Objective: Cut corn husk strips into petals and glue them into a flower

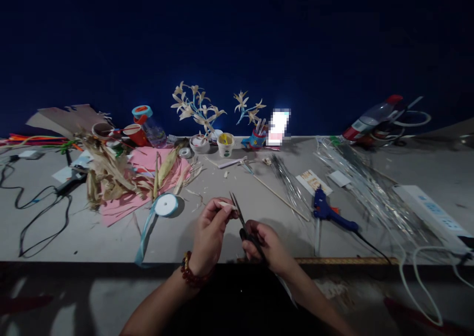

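Observation:
Between the fingertips of my left hand (pixel 211 230) is a small pale piece of corn husk (pixel 226 205). My right hand (pixel 262 244) grips black-handled scissors (pixel 240 215), their blades pointing up and away from me, close beside the piece. Whether the blades touch it I cannot tell. Beyond my left hand lie loose husk scraps (pixel 194 170). A pile of dried corn husks (pixel 111 173) rests on pink paper (pixel 113 212) to the left, and a roll of light blue ribbon (pixel 165 205) sits nearer, its tail hanging over the table's front edge.
Husk-flower stems (pixel 196 104) stand at the back beside a white tub (pixel 225 146). A blue glue gun (pixel 333 215), metal wires (pixel 287 178), clear-wrapped bundles (pixel 363 188) and a power strip (pixel 433 215) lie on the right. Black cables (pixel 44 203) curl at left; a lit phone (pixel 277 127) leans behind.

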Demonstrator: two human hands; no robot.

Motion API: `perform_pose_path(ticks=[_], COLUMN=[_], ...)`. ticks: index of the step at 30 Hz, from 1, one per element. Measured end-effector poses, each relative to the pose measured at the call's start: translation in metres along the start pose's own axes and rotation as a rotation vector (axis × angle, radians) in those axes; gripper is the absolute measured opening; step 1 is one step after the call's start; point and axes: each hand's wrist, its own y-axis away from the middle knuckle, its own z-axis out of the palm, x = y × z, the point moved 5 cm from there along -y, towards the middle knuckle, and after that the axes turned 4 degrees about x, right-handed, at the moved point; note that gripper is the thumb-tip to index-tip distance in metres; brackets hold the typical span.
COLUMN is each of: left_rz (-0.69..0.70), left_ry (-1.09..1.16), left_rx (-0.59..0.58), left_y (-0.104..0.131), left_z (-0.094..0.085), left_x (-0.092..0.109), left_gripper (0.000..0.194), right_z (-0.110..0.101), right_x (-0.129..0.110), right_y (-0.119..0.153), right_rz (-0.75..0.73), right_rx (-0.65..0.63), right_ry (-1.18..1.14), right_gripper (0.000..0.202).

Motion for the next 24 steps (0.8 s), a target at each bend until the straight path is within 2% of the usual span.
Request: perform_pose_path(ticks=[11, 14, 19, 24], left_rz=[0.027, 0.038, 0.072, 0.101], left_ry=[-0.01, -0.067, -0.199, -0.303], left_rx=[0.013, -0.02, -0.098, -0.155], left_y=[0.001, 0.0, 0.0, 0.0], left_z=[0.0, -0.002, -0.005, -0.003], left_x=[-0.003, -0.002, 0.005, 0.015], left_gripper=[0.012, 0.01, 0.009, 0.008], right_z=[0.0, -0.003, -0.006, -0.011], right_x=[0.001, -0.001, -0.006, -0.01], right_y=[-0.002, -0.001, 0.005, 0.008], right_rz=[-0.006, -0.023, 0.005, 0.011], right_rx=[0.053, 0.053, -0.032, -0.025], right_ry=[0.046, 0.087, 0.104, 0.156], right_gripper=[0.058, 0.058, 0.054, 0.053])
